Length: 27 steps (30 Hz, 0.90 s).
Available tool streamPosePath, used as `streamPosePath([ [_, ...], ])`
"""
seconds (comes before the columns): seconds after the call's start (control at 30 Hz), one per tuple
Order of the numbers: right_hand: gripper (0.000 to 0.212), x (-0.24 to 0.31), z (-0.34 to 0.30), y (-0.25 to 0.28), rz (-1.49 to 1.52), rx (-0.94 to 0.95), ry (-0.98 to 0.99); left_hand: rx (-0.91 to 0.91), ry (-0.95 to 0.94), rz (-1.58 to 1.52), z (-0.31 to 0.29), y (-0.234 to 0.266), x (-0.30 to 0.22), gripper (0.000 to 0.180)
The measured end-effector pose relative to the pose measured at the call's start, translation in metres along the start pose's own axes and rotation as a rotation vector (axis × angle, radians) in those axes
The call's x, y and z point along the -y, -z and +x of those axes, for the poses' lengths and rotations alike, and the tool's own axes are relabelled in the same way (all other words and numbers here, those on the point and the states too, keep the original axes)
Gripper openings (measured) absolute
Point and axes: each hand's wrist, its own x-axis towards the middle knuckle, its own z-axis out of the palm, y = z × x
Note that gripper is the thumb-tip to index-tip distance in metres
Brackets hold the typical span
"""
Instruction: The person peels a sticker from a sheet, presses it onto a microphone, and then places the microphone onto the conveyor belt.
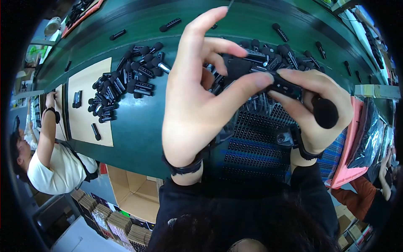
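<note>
In front of my chest, both hands meet on a small black clip-on microphone with a slim body. My left hand presses its thumb on the body's near end, beside a black foam piece at the curled fingers; its index finger is raised. My right hand pinches the other end between thumb and finger. A round black foam tip shows at that hand's curled fingers; what it is attached to is hidden. Below my hands lies a tray with rows of small dark parts, partly covered by my arms.
A heap of similar microphones lies on the green table, partly on a tan board. More are behind my hands and scattered along the far side. A pink crate stands right, an open carton lower left. A co-worker works at left.
</note>
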Motion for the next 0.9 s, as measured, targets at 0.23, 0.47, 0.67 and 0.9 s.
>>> streamPosePath([
  [0.23,0.036,-0.003,0.000,0.001,0.046,-0.014,-0.027,0.175,0.202,-0.480,0.000,0.001,-0.001,0.061],
  [0.47,0.032,0.001,0.001,-0.002,0.070,-0.014,-0.104,0.072,0.064,-0.447,-0.001,-0.012,0.006,0.061],
  [0.67,0.022,-0.008,0.005,-0.022,-0.107,-0.035,-0.100,-0.147,-0.052,-0.062,0.001,-0.025,0.016,0.058],
  [0.9,0.015,-0.015,0.051,-0.040,-0.050,0.204,-0.085,-0.352,0.035,-0.152,0.000,0.008,0.020,0.054],
])
